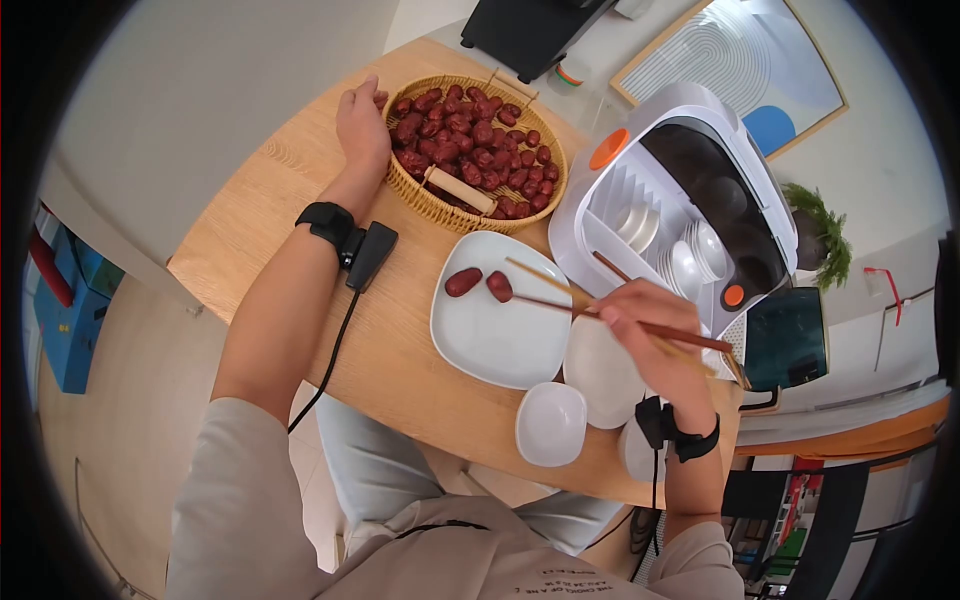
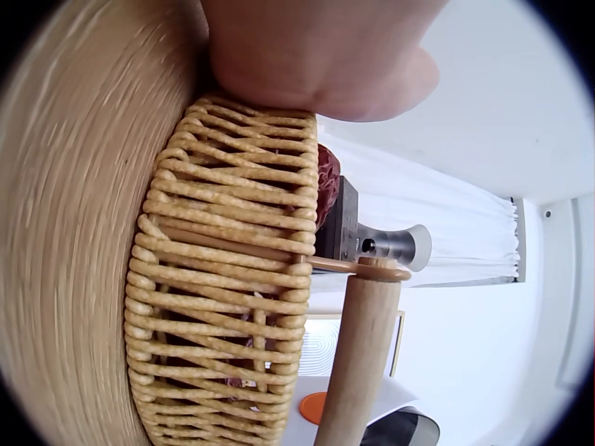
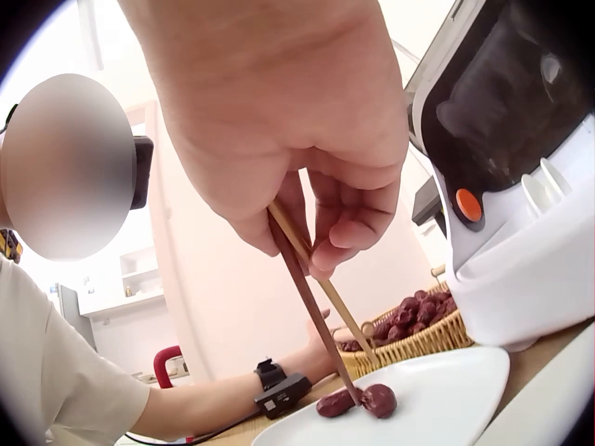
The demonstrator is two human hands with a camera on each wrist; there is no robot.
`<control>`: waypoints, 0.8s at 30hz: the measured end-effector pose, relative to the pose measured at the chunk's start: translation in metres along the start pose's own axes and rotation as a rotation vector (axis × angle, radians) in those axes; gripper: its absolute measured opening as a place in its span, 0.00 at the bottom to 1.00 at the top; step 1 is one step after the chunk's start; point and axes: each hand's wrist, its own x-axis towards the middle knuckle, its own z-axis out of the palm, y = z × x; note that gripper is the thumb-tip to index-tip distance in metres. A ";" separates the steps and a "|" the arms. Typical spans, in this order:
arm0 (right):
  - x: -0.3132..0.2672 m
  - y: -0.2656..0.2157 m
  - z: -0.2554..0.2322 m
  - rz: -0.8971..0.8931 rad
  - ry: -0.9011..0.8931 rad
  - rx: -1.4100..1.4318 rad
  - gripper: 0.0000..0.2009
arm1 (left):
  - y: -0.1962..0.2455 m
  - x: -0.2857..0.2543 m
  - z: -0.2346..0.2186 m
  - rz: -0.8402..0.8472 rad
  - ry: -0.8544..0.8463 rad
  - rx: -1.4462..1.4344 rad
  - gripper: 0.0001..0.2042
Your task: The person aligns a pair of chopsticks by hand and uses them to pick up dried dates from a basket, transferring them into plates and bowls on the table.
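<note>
My right hand (image 1: 655, 325) holds a pair of chopsticks (image 3: 311, 311), one dark brown and one light, slanting down over a white squarish plate (image 1: 490, 350). The dark tip meets the right one of two red dates (image 1: 499, 286) on that plate; the light tip stands apart beyond it. Just left of it lies the other red date (image 1: 463, 282). My left hand (image 1: 362, 128) rests loosely curled against the outer side of a wicker basket (image 2: 223, 214) heaped with red dates (image 1: 470, 140). In the left wrist view most of that hand's fingers are hidden.
A white dish box (image 1: 570, 215) with its dark lid raised stands right of the basket, holding white dishes (image 1: 685, 265). Near the table's front edge are a small white bowl (image 1: 551, 425) and another white plate (image 1: 600, 375). A wooden handle (image 1: 460, 190) sticks up from the basket's near side.
</note>
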 end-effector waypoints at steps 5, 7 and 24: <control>0.030 0.010 -0.013 0.158 0.201 0.133 0.10 | 0.001 0.008 -0.001 -0.018 -0.058 -0.195 0.18; 0.046 0.012 -0.008 0.206 0.238 0.115 0.10 | 0.005 0.008 -0.001 -0.121 -0.079 -0.255 0.17; 0.076 0.024 0.028 -0.151 0.087 -0.261 0.08 | -0.003 0.015 -0.003 -0.141 -0.123 -0.170 0.18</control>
